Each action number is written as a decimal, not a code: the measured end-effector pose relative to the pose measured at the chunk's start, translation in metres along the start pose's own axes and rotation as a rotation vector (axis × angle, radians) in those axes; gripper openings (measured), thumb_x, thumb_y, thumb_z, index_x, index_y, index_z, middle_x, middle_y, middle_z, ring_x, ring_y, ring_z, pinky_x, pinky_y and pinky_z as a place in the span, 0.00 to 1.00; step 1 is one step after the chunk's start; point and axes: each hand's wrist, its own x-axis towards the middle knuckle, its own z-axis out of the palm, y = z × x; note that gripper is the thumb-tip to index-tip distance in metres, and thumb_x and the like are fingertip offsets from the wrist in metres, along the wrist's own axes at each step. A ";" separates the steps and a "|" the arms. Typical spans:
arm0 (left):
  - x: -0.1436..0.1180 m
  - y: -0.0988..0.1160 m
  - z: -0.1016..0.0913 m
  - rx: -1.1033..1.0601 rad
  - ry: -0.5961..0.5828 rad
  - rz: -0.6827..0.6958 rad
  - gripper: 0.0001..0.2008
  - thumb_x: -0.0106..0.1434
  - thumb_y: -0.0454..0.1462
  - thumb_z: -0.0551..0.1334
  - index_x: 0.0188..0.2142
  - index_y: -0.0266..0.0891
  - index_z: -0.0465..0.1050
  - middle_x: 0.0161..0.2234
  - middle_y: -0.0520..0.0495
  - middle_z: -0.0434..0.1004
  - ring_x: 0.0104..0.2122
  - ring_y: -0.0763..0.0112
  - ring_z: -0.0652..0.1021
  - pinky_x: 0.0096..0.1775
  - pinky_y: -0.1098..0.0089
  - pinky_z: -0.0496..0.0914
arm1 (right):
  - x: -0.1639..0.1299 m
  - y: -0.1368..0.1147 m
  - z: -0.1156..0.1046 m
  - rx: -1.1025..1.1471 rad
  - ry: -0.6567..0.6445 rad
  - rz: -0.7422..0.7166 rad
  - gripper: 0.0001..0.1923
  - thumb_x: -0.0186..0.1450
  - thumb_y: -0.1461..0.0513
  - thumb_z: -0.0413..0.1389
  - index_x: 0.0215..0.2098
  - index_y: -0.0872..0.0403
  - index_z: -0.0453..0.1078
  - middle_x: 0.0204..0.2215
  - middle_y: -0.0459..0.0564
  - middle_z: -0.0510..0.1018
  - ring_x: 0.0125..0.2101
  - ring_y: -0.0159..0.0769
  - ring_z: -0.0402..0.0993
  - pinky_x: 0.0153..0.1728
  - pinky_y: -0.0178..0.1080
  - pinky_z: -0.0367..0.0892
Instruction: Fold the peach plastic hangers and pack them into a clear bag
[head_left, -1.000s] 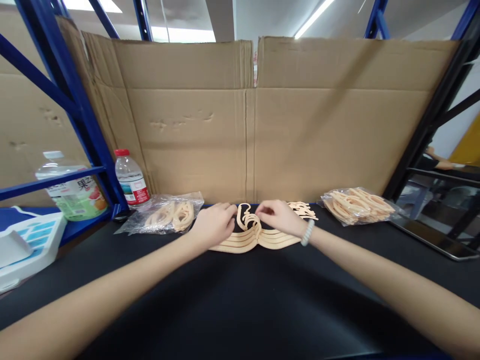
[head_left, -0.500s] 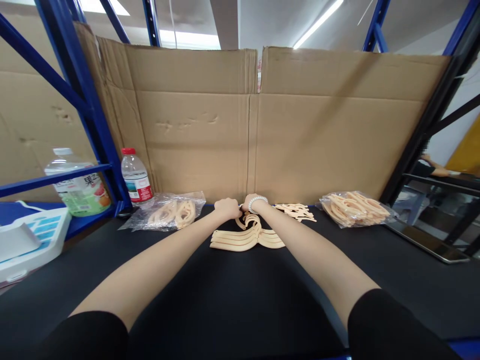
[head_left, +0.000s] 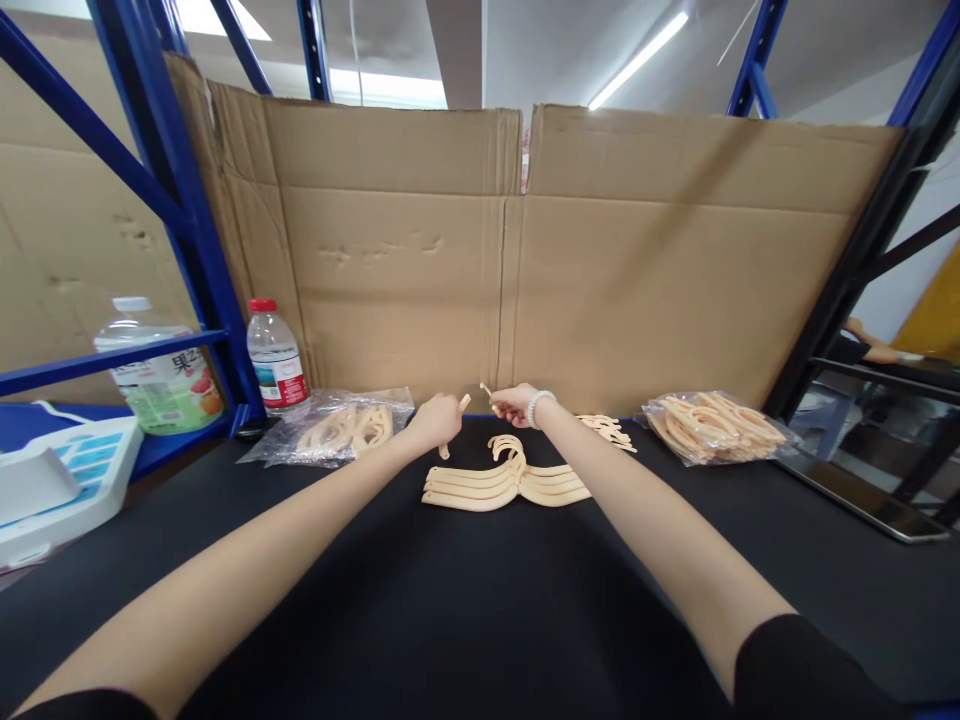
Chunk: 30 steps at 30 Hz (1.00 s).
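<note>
Left hand (head_left: 435, 421) gripping a beige piece (head_left: 445, 452), right hand (head_left: 515, 405) pinching another piece (head_left: 486, 390), two clear bags (head_left: 716, 427), two bottles (head_left: 276, 365)

long white ceiling tube (head_left: 639, 60): glowing, blown out, lighting from above
tall brown cardboard wall (head_left: 390, 310): evenly bright, soft diagonal shadow (head_left: 679, 210) at right
flat black tabletop (head_left: 525, 620): dark, softly shaded
clear crinkled plastic bag (head_left: 289, 430) at left: small white glints
frame edges: wide-angle stretch, far-right background soft
</note>
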 end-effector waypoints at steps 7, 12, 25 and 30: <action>-0.066 0.009 -0.019 -0.303 0.014 0.148 0.10 0.68 0.39 0.51 0.33 0.38 0.65 0.28 0.52 0.73 0.30 0.69 0.77 0.34 0.70 0.71 | -0.063 0.009 -0.021 0.336 -0.138 -0.122 0.07 0.67 0.64 0.56 0.33 0.61 0.69 0.30 0.47 0.74 0.22 0.23 0.67 0.22 0.26 0.65; -0.109 0.014 0.007 -0.891 -0.111 0.197 0.13 0.65 0.47 0.54 0.30 0.40 0.61 0.23 0.56 0.67 0.24 0.72 0.73 0.29 0.70 0.70 | -0.118 0.034 -0.016 0.508 -0.234 -0.232 0.09 0.62 0.62 0.62 0.27 0.59 0.69 0.26 0.46 0.72 0.21 0.21 0.63 0.20 0.24 0.62; -0.138 0.018 0.037 -1.407 -0.072 0.019 0.17 0.64 0.49 0.60 0.38 0.37 0.63 0.32 0.47 0.78 0.28 0.70 0.79 0.34 0.68 0.75 | -0.152 0.080 0.006 0.723 -0.285 -0.290 0.13 0.62 0.54 0.59 0.32 0.54 0.63 0.25 0.42 0.63 0.21 0.25 0.54 0.18 0.28 0.48; -0.140 0.020 0.036 -1.413 -0.043 0.024 0.18 0.62 0.50 0.61 0.37 0.38 0.64 0.32 0.48 0.79 0.28 0.69 0.80 0.34 0.67 0.76 | -0.158 0.079 0.013 0.672 -0.155 -0.318 0.20 0.64 0.50 0.57 0.26 0.52 0.55 0.21 0.39 0.54 0.22 0.28 0.48 0.20 0.30 0.53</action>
